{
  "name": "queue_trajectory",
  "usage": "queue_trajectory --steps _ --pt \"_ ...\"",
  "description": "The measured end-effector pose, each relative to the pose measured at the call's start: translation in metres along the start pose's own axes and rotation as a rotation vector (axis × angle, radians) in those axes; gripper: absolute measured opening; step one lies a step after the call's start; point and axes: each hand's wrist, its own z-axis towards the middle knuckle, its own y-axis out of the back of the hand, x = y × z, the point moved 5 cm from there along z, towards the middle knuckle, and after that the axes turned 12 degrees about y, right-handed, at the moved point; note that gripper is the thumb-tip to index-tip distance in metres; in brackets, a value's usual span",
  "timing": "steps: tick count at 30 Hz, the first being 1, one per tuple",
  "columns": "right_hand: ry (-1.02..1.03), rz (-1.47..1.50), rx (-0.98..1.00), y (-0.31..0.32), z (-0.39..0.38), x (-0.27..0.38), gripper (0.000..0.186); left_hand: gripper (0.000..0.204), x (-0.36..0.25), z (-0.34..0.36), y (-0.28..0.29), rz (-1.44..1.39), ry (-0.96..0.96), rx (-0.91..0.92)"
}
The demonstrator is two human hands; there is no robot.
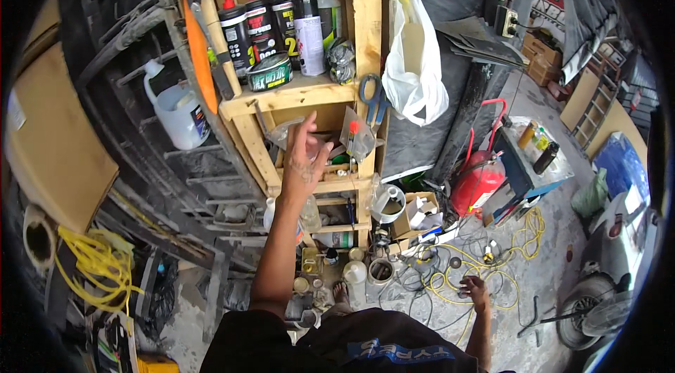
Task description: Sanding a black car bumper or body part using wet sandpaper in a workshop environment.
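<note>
My left hand (304,158) is raised in front of the wooden shelf unit (368,42), fingers stretched and apart, with nothing in it. It hovers by the middle compartment, where a clear plastic bag (357,135) with a red-tipped item hangs at its right. Just above, the upper shelf carries black bottles with red caps (260,25), a white spray can (309,46) and a green-and-black tin (270,73). Scissors with blue handles (373,95) hang on the right post. Low on the right, my right hand (474,293) hangs over the floor, fingers loosely bent and apart, apparently holding nothing.
A white plastic bag (415,71) hangs right of the shelves. Beyond it stand a red tank (479,183) and a metal table (531,151) with bottles. Yellow cable (517,288) tangles across the floor. A white jug (179,116) hangs at left; tubs (381,271) crowd my feet.
</note>
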Motion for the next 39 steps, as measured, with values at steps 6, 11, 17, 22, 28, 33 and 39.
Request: queue_trajectory --steps 6,11,17,22,28,33,39 --pt "-0.150 0.003 0.121 -0.081 0.008 0.007 0.039 0.088 -0.052 0.101 -0.019 0.209 -0.421 -0.081" --pt "-0.208 0.050 0.051 -0.123 0.003 0.021 0.038 0.090 -0.050 0.148 -0.031 0.279 -0.491 -0.023" --pt "-0.265 0.031 0.003 -0.130 -0.006 0.020 0.039 0.085 -0.054 0.161 -0.028 0.081 -0.501 0.104" --pt "-0.243 -0.018 0.023 -0.124 0.010 0.026 0.040 0.086 -0.052 0.158 -0.017 0.107 -0.519 0.051" --pt "-0.246 -0.064 0.047 -0.111 0.008 0.024 0.038 0.087 -0.042 0.136 -0.005 0.211 -0.514 -0.030" --pt "-0.310 -0.104 0.040 -0.109 -0.001 0.029 0.040 0.089 -0.039 0.133 0.000 0.210 -0.492 0.002" --pt "-0.342 -0.088 0.064 -0.111 -0.018 0.001 0.039 0.088 -0.037 0.130 0.011 0.198 -0.498 -0.032"
